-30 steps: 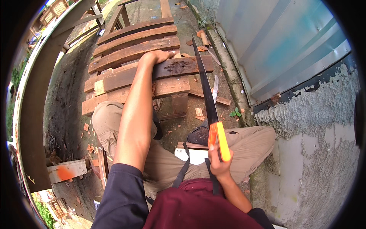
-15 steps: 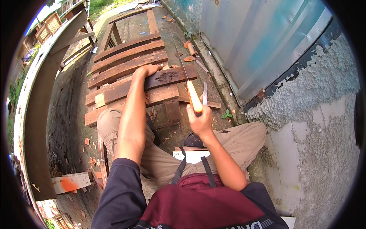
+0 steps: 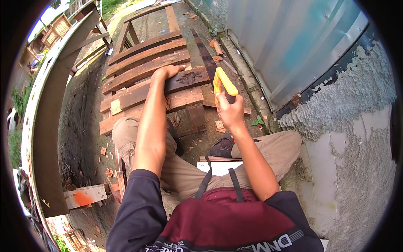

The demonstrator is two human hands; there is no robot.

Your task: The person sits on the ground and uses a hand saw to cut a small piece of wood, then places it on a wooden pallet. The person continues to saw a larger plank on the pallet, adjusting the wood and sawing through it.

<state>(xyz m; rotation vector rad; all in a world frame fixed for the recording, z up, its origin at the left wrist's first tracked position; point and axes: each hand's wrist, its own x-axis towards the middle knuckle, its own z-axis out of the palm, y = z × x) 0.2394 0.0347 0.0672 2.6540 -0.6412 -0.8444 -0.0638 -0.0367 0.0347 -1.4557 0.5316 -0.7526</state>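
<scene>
My right hand is closed round the yellow-and-black handle of a handsaw. Its dark blade points forward, the flat side showing, close by the right end of a dark wooden plank. My left hand grips that plank from above; some of its fingers are hidden. The plank has a blackened, rough patch near its right end. It lies across a slatted wooden frame in front of my knees. On the ground below the saw handle is a small wooden block.
A corrugated metal sheet and rough plastered wall stand close on the right. A long wooden structure runs along the left. Wood scraps, a short board with orange paint and a small plant are on the ground.
The saw has turned from edge-on to show its flat side and moved off the plank. The plank's end beyond the blade is gone. My left hand stays on the plank.
</scene>
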